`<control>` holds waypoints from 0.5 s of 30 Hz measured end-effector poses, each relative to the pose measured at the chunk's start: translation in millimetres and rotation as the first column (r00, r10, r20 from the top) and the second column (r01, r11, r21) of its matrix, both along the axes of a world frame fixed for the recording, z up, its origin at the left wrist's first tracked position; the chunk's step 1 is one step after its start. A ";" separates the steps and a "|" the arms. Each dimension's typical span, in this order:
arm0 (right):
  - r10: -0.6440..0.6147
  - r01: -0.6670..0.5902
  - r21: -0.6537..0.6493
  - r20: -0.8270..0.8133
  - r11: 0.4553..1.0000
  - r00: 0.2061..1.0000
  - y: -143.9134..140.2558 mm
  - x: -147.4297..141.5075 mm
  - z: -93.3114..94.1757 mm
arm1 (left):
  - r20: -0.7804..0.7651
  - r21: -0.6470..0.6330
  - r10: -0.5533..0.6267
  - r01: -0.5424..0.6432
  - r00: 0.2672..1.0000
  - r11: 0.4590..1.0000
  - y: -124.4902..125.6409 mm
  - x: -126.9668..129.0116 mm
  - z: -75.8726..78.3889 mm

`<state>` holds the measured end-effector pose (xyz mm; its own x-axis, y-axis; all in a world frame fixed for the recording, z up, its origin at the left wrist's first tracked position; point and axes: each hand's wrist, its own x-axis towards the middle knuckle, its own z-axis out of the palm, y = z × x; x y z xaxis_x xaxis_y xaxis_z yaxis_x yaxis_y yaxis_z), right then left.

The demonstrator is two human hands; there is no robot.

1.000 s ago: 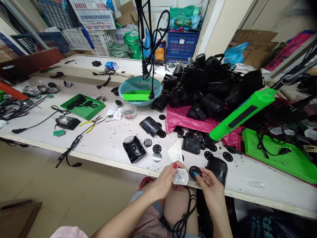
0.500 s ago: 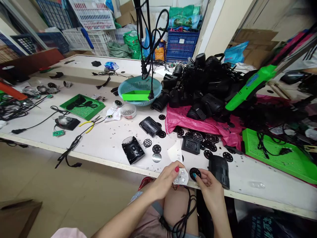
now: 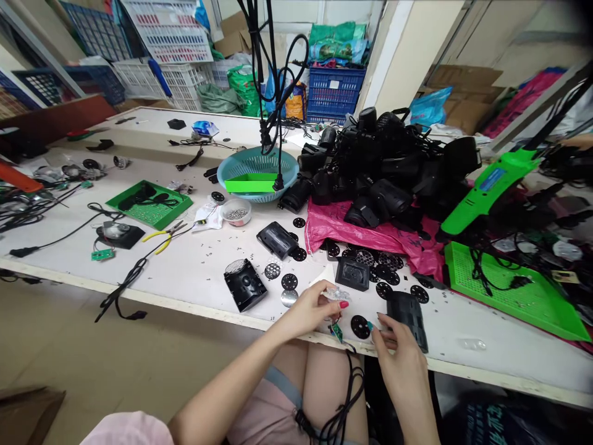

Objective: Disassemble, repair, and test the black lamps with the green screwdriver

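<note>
My left hand (image 3: 311, 311) pinches a small clear plastic lens plate (image 3: 335, 294) above the table's front edge, with a small green circuit board (image 3: 336, 332) hanging under it on a black cable (image 3: 343, 402) that runs down over my lap. My right hand (image 3: 393, 343) sits at the table edge with its fingertips on a black perforated disc (image 3: 360, 326), right beside a black ribbed cylinder housing (image 3: 407, 311). Whether the right hand grips the disc I cannot tell.
Several black discs and black housings (image 3: 244, 283) lie on the white table (image 3: 194, 266). A pile of black lamp bodies (image 3: 384, 167) sits on a pink bag (image 3: 370, 235). Green trays (image 3: 514, 290), a teal basket (image 3: 257, 173), yellow pliers (image 3: 164, 235) and a green tool (image 3: 491, 188) are nearby.
The left hand lifted the lens plate up and forward off the circuit board, which now dangles below. The right hand moved onto the black disc. The green tool swung to the right.
</note>
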<state>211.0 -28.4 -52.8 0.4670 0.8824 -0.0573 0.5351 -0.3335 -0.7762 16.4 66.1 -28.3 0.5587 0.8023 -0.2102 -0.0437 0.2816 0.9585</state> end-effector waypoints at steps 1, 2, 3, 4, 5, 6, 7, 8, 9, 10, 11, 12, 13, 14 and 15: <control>0.038 -0.039 0.046 0.022 0.998 0.999 3.5 -0.2 1.6 | 0.016 -0.009 -0.027 0.028 0.999 1.000 7.4 2.5 -0.6; 0.079 -0.081 0.088 0.031 0.993 0.996 8.0 -0.7 3.2 | 0.024 -0.007 -0.041 0.041 0.999 0.999 13.7 5.2 -1.3; 0.118 -0.121 0.121 0.028 0.985 0.993 13.3 -1.5 4.7 | 0.025 0.000 -0.036 0.036 0.999 0.999 19.0 8.0 -2.3; 0.158 -0.160 0.151 0.023 0.976 0.987 19.2 -2.8 6.3 | 0.024 0.006 -0.022 0.022 0.999 1.000 23.0 11.1 -3.5; 0.201 -0.201 0.182 0.021 0.962 0.979 25.1 -4.3 8.0 | 0.017 0.009 -0.010 0.009 1.000 1.000 26.0 14.2 -4.9; 0.247 -0.248 0.221 0.032 0.943 0.968 30.9 -6.0 9.5 | 0.006 0.009 -0.002 0.002 1.000 1.000 28.0 17.4 -6.3; 0.297 -0.302 0.271 0.061 0.914 0.953 36.2 -7.7 10.8 | -0.008 0.010 -0.001 0.001 1.000 1.000 29.4 20.4 -7.7; 0.337 -0.354 0.325 0.108 0.877 0.935 40.8 -9.3 11.6 | -0.022 0.014 -0.004 0.004 1.000 1.000 30.5 23.2 -9.0; 0.360 -0.397 0.378 0.166 0.837 0.918 44.5 -10.6 11.8 | -0.037 0.026 -0.005 0.006 0.999 1.000 31.7 25.5 -10.1; 0.363 -0.426 0.422 0.225 0.801 0.904 47.2 -11.4 11.3 | -0.052 0.046 -0.004 0.006 0.999 0.999 33.0 27.2 -11.0; 0.351 -0.442 0.455 0.275 0.773 0.895 48.9 -11.9 10.1 | -0.070 0.074 -0.001 0.006 0.998 0.997 34.8 28.3 -11.5; 0.333 -0.448 0.483 0.309 0.752 0.891 49.5 -12.1 8.2 | -0.090 0.107 -0.003 0.012 0.996 0.994 37.1 28.6 -11.6; 0.314 -0.446 0.505 0.327 0.739 0.891 49.2 -12.1 5.7 | -0.113 0.142 -0.017 0.033 0.993 0.989 39.8 28.3 -11.3; 0.296 -0.436 0.525 0.332 0.731 0.896 47.9 -12.2 2.9 | -0.139 0.177 -0.042 0.067 0.989 0.982 43.0 27.5 -10.5; 0.277 -0.413 0.543 0.316 0.732 0.907 45.8 -12.5 -0.3 | -0.170 0.210 -0.073 0.108 0.983 0.972 46.4 26.3 -9.3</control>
